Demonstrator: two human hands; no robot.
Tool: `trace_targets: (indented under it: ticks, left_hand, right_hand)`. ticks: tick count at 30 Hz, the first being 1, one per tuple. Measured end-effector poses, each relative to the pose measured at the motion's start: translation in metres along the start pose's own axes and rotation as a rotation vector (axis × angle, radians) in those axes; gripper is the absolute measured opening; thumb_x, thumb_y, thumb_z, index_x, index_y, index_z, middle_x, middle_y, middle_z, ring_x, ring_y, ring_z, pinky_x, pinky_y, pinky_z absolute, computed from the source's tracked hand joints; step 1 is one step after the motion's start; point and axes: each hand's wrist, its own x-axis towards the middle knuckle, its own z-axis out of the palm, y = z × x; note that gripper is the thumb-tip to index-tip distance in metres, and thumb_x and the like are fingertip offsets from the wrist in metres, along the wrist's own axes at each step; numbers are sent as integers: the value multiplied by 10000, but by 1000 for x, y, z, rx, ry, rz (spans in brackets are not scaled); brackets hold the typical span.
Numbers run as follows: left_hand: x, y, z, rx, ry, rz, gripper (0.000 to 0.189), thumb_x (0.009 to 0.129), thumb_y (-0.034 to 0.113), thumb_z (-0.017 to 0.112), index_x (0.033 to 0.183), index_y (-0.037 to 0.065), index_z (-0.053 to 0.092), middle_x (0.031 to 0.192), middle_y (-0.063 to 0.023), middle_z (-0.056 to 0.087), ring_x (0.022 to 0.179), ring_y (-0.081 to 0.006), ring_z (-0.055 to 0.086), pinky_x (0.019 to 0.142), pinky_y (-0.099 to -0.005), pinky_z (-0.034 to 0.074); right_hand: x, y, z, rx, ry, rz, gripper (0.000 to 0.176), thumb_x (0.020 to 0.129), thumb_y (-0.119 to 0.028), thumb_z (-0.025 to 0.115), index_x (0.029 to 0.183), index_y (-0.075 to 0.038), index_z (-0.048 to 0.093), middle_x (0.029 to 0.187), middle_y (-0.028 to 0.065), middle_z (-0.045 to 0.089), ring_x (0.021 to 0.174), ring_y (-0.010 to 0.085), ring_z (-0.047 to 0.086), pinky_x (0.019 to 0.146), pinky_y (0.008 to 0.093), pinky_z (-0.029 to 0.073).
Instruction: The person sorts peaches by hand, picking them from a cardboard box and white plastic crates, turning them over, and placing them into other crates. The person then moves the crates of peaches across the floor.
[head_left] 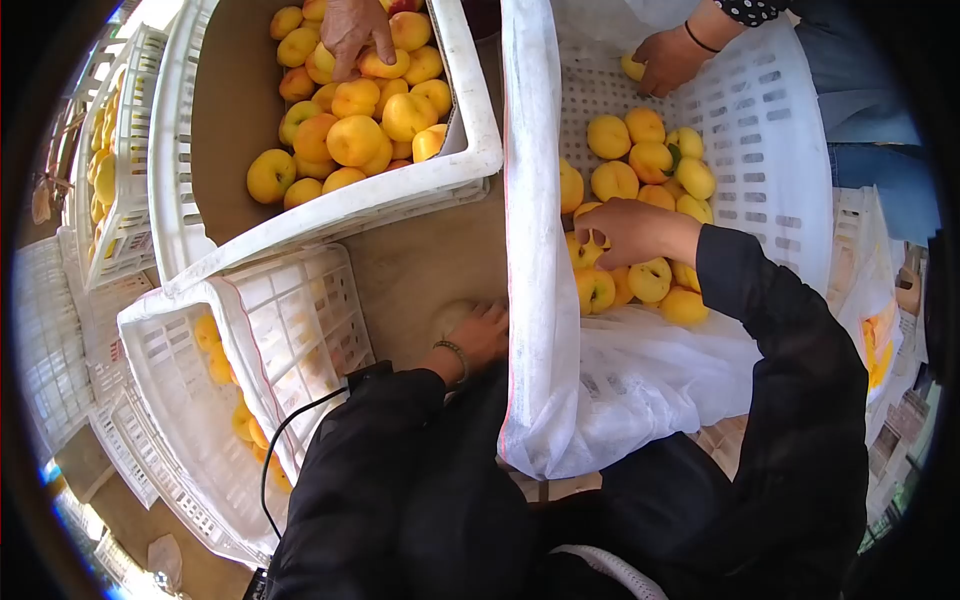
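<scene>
My right hand reaches into a white crate lined with white cloth. Its fingers curl over a yellow peach at the left side of a pile of yellow-orange peaches. Low beside that crate's left wall is my left hand, a bracelet at its wrist. It holds no fruit that shows; its fingers lie apart near the crate wall, tips partly hidden.
Another person's hand touches peaches in a cardboard-lined crate at upper left. At upper right, another hand holds a peach. A lined crate with peaches stands at lower left; stacked crates line the far left.
</scene>
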Motion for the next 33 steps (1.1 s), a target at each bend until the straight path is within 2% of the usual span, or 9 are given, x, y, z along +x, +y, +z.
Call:
trace_targets:
  ticks: [2,3,6,11,14,17,22,29,33]
  left_hand:
    - [9,1,-40,18,-489,-40,364,778,163,553,1109,18,588,1205,-200,501,1114,-334,455,918,-407,410]
    - [19,-14,23,20,-228,-11,368,786,192,565,1112,22,589,1168,-238,522,1058,-352,506,891,-403,433]
    - [47,17,-120,-571,-592,-500,389,822,216,528,1169,43,548,1200,-271,505,933,-405,571,810,-404,474]
    - [41,-5,-108,-622,-707,-415,480,849,341,522,1247,75,499,1235,-198,506,965,-357,597,756,-427,534]
    - [57,-17,-179,-1255,-858,-764,590,860,516,489,1293,115,469,1253,-136,493,961,-283,621,680,-443,583]
    - [59,-21,-202,-1366,-784,-863,587,844,520,498,1146,19,532,1072,-133,602,917,-248,636,726,-405,573]
    - [64,-16,-230,-1384,-730,-925,484,845,453,550,1133,64,570,1096,-72,601,954,-169,604,841,-321,498]
    - [53,-10,-211,-1443,-552,-898,512,794,444,646,1103,41,582,1039,-85,612,904,-196,617,771,-355,530]
    - [50,6,-215,-1344,-741,-641,637,613,351,840,1123,66,586,1047,-98,592,885,-250,621,662,-371,592]
  right_hand:
    - [7,-14,36,-61,-10,-94,484,646,-164,740,1081,-65,551,1054,131,552,1002,277,532,758,363,478]
    - [5,8,50,-254,92,-178,458,654,-150,727,1074,-80,560,1045,121,550,978,283,547,761,366,474]
    - [20,21,86,-395,270,-304,444,657,-130,713,1074,-92,567,1024,109,547,952,288,564,764,372,472]
    - [17,24,76,-290,253,-331,470,638,-124,725,1079,-85,566,1056,116,549,950,305,561,769,384,470]
    - [8,28,40,201,-125,-254,502,627,-120,755,1081,-72,545,1092,94,557,1014,259,543,809,356,458]
    - [5,37,28,999,-343,-469,462,652,-148,759,1050,-49,546,988,57,590,973,191,568,867,311,446]
    - [-9,10,17,1610,-407,-188,344,769,-180,655,1071,-54,551,996,48,589,957,143,561,896,273,422]
    - [33,-1,58,69,92,-250,466,798,-362,594,1181,-99,574,1071,136,636,922,300,620,799,371,483]
    - [30,-20,56,-138,-25,-150,413,758,-403,585,1068,-134,631,1021,162,642,912,333,618,772,404,488]
